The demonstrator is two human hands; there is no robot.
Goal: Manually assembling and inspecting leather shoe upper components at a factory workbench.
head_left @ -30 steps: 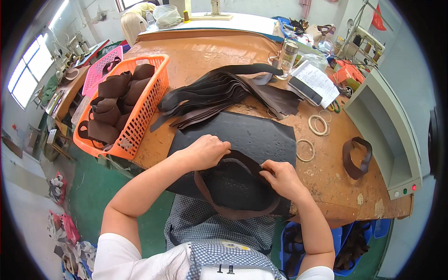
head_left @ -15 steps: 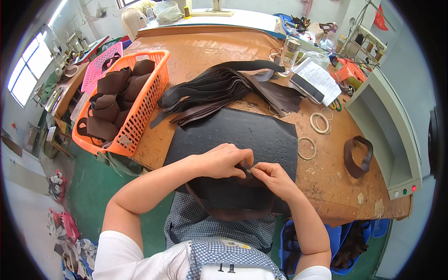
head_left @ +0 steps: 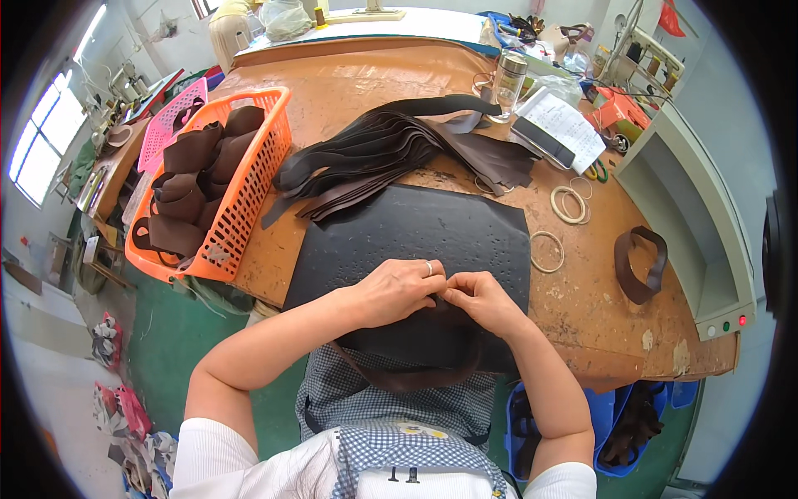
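Over the near part of a black pitted mat [head_left: 366, 237], my two hands meet fingertip to fingertip. My left hand [head_left: 401, 291], with a ring on one finger, is closed with its fingertips on a dark brown leather strip [head_left: 416, 379]. My right hand [head_left: 484, 303] pinches at the same spot, thumb against forefinger. The strip curves down in a loop past the mat's near edge, in front of my checked apron [head_left: 332, 403]. My fingers hide the part being gripped.
An orange basket [head_left: 243, 218] of rolled brown strips stands left, a pink basket [head_left: 158, 133] behind it. Beyond the mat lies a pile of dark strips [head_left: 374, 150]. Rightward are cream rings [head_left: 559, 206], a phone [head_left: 544, 143], a glass bottle [head_left: 509, 87], a brown loop [head_left: 638, 279] and a grey cabinet [head_left: 698, 241].
My left hand has rolled over and its fingers have closed in, so the ring now shows. A small pale bit seen between my fingertips is now hidden. The view has shifted slightly.
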